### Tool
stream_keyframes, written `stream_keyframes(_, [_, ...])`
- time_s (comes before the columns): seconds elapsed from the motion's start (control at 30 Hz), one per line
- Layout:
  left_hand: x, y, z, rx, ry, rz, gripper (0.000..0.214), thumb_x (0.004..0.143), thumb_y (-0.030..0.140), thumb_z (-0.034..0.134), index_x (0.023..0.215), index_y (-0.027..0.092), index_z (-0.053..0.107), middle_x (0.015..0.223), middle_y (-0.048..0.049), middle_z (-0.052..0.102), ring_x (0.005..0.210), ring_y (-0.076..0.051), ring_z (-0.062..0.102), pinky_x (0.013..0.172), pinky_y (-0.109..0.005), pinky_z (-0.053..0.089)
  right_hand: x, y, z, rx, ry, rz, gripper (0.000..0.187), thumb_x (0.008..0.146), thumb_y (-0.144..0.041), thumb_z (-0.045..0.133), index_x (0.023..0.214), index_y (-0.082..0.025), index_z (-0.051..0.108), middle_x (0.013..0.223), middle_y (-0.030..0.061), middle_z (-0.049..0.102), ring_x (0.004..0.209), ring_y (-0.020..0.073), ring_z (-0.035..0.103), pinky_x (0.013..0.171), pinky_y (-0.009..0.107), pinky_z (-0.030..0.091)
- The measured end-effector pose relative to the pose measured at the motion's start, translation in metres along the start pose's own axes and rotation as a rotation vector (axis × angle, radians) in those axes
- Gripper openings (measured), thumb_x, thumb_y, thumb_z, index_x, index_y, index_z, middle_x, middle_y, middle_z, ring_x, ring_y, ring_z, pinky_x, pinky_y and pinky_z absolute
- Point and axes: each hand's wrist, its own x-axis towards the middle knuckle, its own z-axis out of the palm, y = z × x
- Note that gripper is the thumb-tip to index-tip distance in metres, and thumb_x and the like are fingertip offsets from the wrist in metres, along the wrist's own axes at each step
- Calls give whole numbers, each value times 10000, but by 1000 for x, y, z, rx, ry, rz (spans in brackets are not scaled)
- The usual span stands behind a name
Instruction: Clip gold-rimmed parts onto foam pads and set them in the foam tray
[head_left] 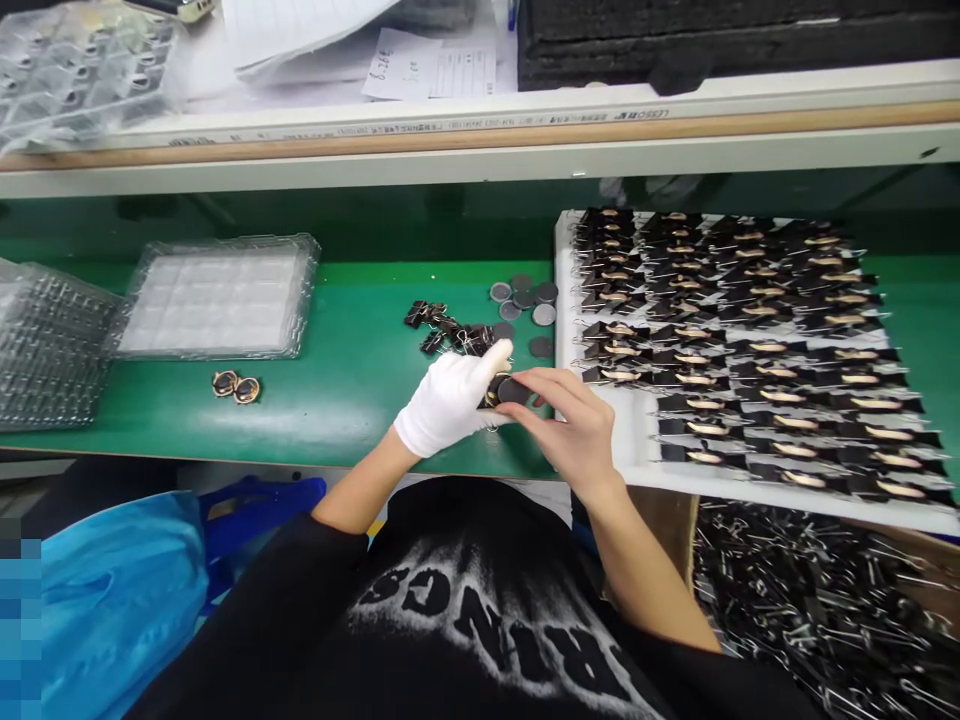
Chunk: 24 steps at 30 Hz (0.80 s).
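Observation:
My left hand [446, 405], in a white glove, is closed around a gold-rimmed round piece [493, 390] that looks like a watch case; the fingers partly cover it. Bare fingers of my right hand [574, 425] pinch a dark round disc [513, 391] against that piece. Just beyond my hands lies a cluster of black binder clips [450, 330] on the green table. Several loose grey and black discs [523, 298] are scattered to the right of the clips. Two more gold-rimmed round pieces [246, 390] lie side by side at the left.
On the right, a white board [634, 430] bears rows of binder clips clamped on gold-edged pieces. Below it stands a box of loose binder clips [825, 610]. Clear plastic trays [217, 300] are at the left. A shelf [480, 150] with papers runs across the back.

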Motion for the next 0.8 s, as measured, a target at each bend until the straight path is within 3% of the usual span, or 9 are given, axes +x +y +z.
stream_keyframes(0.1, [0,4,5,-52,-19,23,921,978,621,600,1649,170,159,1109,-104,798,882,-244,772,773,-361,498,-6,6,-2,72,20,130,388,813,-354,883,1172,-269,763,1129,75,755,806,191,698,705,349,609])
stream_keyframes(0.2, [-1,10,6,-70,-53,24,815,974,640,595,1578,183,291,1092,-100,801,917,-248,782,792,-365,515,-12,11,-8,375,-133,440,550,801,-461,867,1291,-263,713,1179,88,758,822,191,721,671,327,603])
stream_keyframes(0.3, [-1,20,4,-101,-106,30,748,947,662,620,1478,174,423,1068,-107,800,927,-261,782,778,-368,519,-20,11,-12,652,-298,669,474,851,-489,807,1244,-231,743,1031,76,798,940,221,752,783,337,616])
stream_keyframes(0.43, [-1,18,-5,-166,-294,68,725,915,719,612,1381,167,565,1068,-133,785,941,-270,767,792,-368,532,-30,12,-12,776,-249,889,477,730,-439,913,1120,-200,776,839,49,797,785,205,744,725,326,598])
stream_keyframes(0.53, [0,-10,-13,-84,-263,-69,680,945,742,533,1340,196,623,1158,-130,765,1055,-278,740,883,-385,543,-35,15,-12,811,-151,929,439,685,-417,947,1025,-199,775,900,61,809,765,183,727,739,317,592])
stream_keyframes(0.6, [0,-39,-16,143,-211,-295,564,996,665,503,1235,186,682,1057,-121,766,982,-283,734,837,-397,530,-36,16,-14,836,-98,929,412,685,-420,949,979,-205,757,908,51,802,726,157,696,708,295,579])
stream_keyframes(0.67, [0,-68,-18,361,-276,-414,505,997,617,526,1060,158,728,897,-132,738,864,-306,711,751,-405,491,-36,15,-16,882,-71,955,414,675,-414,957,952,-213,724,897,35,791,695,139,666,663,271,559])
stream_keyframes(0.73, [-3,-90,-20,462,-384,-397,477,1008,564,516,863,160,724,770,-134,688,771,-305,678,699,-399,445,-36,13,-19,935,-76,996,419,665,-402,965,920,-215,691,897,32,786,705,136,662,647,256,549])
stream_keyframes(0.8, [-6,-97,-22,479,-398,-362,492,1039,489,460,730,179,684,686,-118,643,699,-272,643,678,-387,416,-37,11,-19,988,-94,1026,428,664,-393,967,946,-212,700,918,38,790,737,139,676,661,249,552])
